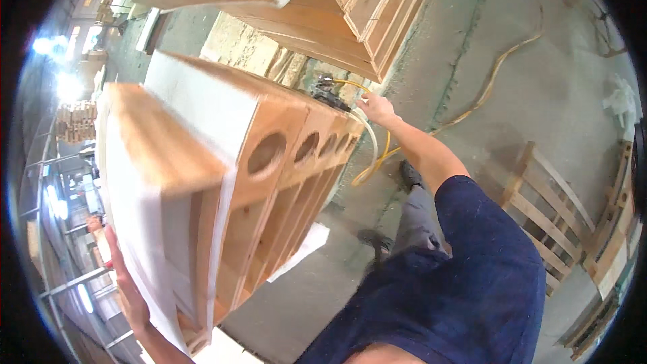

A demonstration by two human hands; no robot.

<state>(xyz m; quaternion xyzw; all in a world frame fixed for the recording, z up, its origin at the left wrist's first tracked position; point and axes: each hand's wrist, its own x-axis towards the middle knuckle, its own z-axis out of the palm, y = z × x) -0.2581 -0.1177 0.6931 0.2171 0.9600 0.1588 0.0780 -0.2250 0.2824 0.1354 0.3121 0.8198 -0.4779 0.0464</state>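
In front of me stands a wooden furniture frame [229, 182], partly wrapped in white padding [195, 104], with round holes along its upper panels. My left hand [128, 283] lies along the white-covered outer side of a padded part, fingers stretched out and partly cut off from sight. My right hand [379, 109] reaches to the frame's far end, its fingers curled. Close to those fingers rests a dark tool [329, 92] with a yellow hose [387, 156] attached; a pale hose [369, 136] loops below. What the right fingers hold is too small to make out.
A second wooden frame [350, 10] stands beyond, beside yellowish foam [246, 44]. The yellow hose trails across the grey floor [465, 47]. Slatted wooden pieces [549, 222] lie at the right. Metal racks [74, 286] are on the left.
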